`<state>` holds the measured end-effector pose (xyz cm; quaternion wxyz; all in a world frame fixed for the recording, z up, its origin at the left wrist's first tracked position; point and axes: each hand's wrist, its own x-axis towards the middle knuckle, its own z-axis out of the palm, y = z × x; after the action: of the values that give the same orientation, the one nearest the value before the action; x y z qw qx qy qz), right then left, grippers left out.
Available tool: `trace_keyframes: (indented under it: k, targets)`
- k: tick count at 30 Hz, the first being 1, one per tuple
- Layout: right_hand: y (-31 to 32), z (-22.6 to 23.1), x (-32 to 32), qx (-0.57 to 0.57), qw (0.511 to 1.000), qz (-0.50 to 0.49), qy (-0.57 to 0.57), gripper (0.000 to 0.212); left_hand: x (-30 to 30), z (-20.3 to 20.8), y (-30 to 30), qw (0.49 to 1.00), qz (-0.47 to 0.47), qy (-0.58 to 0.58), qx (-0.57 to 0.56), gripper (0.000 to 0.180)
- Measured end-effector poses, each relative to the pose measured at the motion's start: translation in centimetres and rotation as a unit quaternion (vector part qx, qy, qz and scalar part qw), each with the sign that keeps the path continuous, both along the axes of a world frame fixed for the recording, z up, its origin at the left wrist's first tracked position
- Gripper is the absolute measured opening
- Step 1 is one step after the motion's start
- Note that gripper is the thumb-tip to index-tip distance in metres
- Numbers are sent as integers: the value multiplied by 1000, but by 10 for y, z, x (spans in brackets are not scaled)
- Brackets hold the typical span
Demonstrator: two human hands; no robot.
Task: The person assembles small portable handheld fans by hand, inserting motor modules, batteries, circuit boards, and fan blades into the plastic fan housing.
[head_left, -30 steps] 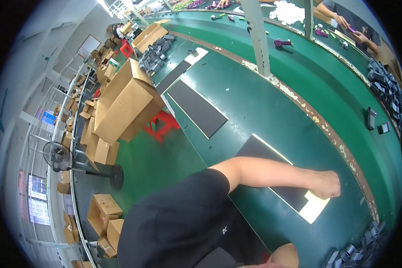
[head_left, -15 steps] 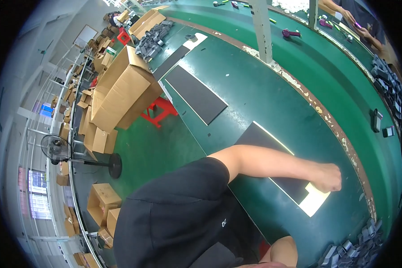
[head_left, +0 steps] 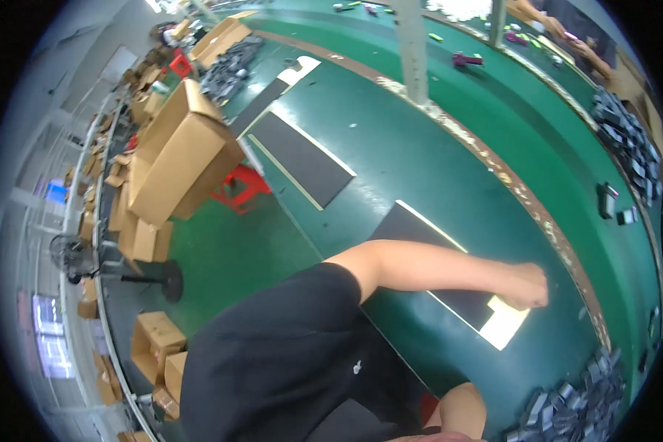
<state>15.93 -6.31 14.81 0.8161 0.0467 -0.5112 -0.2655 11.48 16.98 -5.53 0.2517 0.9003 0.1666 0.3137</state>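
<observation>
My left hand is closed like a fist over the far right end of a black flat strip on the green table. That end is pale yellowish-white, partly covered by the hand, and has a stepped edge. My fingertips are hidden, so whatever they grip does not show. My left forearm crosses above the strip and hides its middle. Of my right arm only a bent bare part shows at the lower edge; the right hand is out of sight.
Another black strip with pale edges lies further left, a third beyond it. Piles of grey parts sit at the table's ends. A cardboard box and red stool stand left. A metal post rises beside the green belt.
The whole view has shifted, so the table and boxes appear further left. My left hand stays closed at the pale end of the strip, with little visible movement against it.
</observation>
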Motion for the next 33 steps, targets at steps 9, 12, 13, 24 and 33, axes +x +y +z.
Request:
trace_keyframes:
  k: [9,12,13,24,33]
  targets:
    - [6,16,-13,-58,996,-43,-54,32,-12,-4,-3,999,11,24,-35,9]
    - [47,20,3,67,994,-81,-24,40,5,0,-2,999,-3,12,-35,8]
    - [64,24,-11,37,992,-24,120,26,2,-1,0,999,-5,23,-40,8]
    - [164,-196,74,-694,714,-83,36,42,-2,19,-5,993,24,38,-113,14]
    - [183,-215,87,-759,644,75,62,46,-5,10,1,996,35,67,-53,15]
